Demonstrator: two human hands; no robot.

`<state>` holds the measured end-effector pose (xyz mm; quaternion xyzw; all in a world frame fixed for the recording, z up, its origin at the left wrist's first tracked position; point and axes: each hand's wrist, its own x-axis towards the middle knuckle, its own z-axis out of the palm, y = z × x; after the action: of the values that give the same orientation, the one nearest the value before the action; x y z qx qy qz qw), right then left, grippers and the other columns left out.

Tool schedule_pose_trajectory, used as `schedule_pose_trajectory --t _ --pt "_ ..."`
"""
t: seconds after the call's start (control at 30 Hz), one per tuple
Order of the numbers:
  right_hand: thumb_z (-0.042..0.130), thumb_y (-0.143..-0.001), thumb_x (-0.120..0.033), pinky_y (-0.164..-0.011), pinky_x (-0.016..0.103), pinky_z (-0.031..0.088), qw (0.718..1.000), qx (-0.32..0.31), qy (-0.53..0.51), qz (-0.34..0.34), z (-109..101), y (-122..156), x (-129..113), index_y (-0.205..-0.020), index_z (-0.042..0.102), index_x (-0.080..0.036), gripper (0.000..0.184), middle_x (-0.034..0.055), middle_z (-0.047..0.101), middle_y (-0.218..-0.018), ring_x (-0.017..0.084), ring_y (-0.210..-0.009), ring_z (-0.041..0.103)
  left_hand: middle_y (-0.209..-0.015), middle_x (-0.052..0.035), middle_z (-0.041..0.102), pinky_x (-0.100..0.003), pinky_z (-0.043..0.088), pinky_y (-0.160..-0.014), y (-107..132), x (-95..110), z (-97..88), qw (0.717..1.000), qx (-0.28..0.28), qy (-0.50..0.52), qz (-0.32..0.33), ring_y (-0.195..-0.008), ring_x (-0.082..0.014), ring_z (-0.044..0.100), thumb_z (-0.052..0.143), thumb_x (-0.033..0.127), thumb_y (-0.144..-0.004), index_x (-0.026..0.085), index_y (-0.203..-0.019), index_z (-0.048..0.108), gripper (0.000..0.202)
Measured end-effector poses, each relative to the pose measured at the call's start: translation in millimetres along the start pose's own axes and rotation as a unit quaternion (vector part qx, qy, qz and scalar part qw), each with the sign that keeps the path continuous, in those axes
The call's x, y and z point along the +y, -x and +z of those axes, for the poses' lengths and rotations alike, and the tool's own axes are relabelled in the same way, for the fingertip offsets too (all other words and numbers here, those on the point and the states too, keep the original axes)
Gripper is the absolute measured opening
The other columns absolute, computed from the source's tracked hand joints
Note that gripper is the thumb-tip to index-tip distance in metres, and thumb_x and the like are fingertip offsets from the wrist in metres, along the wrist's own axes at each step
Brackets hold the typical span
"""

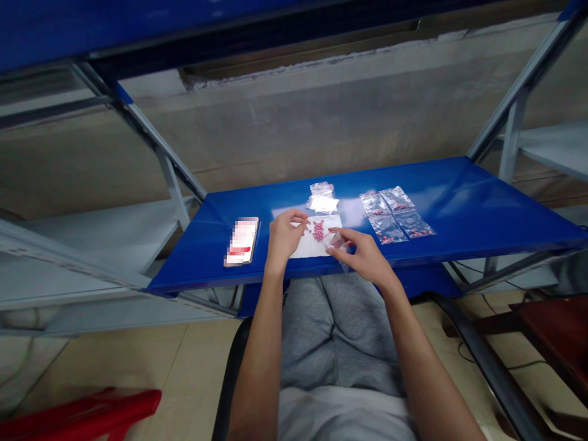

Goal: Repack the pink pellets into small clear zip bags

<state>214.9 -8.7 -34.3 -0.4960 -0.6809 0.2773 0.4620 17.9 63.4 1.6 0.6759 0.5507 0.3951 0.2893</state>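
A white paper sheet [310, 248] lies on the blue shelf top, with a small heap of pinkish-red beads or pellets [318, 230] on it. My left hand [285, 236] rests over the sheet's left side. Its thumb and forefinger are curled close together beside a few loose beads; what they pinch, if anything, is too small to make out. At the sheet's right edge, my right hand [361, 250] holds a small clear plastic bag [337, 242] between thumb and fingers. The bag is tilted near the heap, and its contents are hard to see.
Behind the sheet lies a stack of clear zip bags [323, 197]. Several bags holding red beads [395, 214] lie flat to the right. A phone [242, 241] sits at the left. Metal posts [508, 122] flank the blue shelf [478, 208], and another shelf hangs overhead.
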Motion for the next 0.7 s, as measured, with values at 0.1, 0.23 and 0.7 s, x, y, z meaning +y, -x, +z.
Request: schedule_pose_trajectory --t 0.1,0.23,0.7 --pt "0.074 -0.085 -0.038 -0.079 0.034 0.054 1.000 -0.003 -0.006 -0.001 0 0 1 -0.127 0.074 -0.019 0.046 0.0076 0.079 -0.108 0.023 -0.088 0.070 -0.096 -0.0041 0.080 -0.029 0.058 -0.084 -16 -18 9.5 0.998 -0.049 -0.039 0.022 -0.084 -0.0168 0.074 0.060 0.001 -0.080 0.018 -0.092 0.074 0.025" --pt "0.074 -0.085 -0.037 -0.077 0.033 0.054 1.000 -0.001 -0.004 -0.002 0 -1 2 -0.126 0.074 -0.019 0.045 0.0075 0.079 -0.105 0.022 -0.084 0.069 -0.099 -0.0039 0.080 -0.031 0.055 -0.094 -21 -28 19.0 0.992 -0.077 -0.075 0.058 -0.095 -0.0178 0.074 0.059 -0.002 -0.079 0.019 -0.091 0.075 0.029" --pt "0.073 -0.085 -0.038 -0.075 0.033 0.053 1.000 0.000 0.005 0.000 0 0 2 -0.125 0.075 -0.019 0.044 0.0069 0.078 -0.101 0.021 -0.080 0.068 -0.094 -0.0041 0.078 -0.030 0.054 -0.085 -11 -23 13.5 0.995 -0.041 -0.060 0.062 -0.085 -0.0181 0.072 0.064 0.016 -0.087 0.020 -0.097 0.075 0.016"
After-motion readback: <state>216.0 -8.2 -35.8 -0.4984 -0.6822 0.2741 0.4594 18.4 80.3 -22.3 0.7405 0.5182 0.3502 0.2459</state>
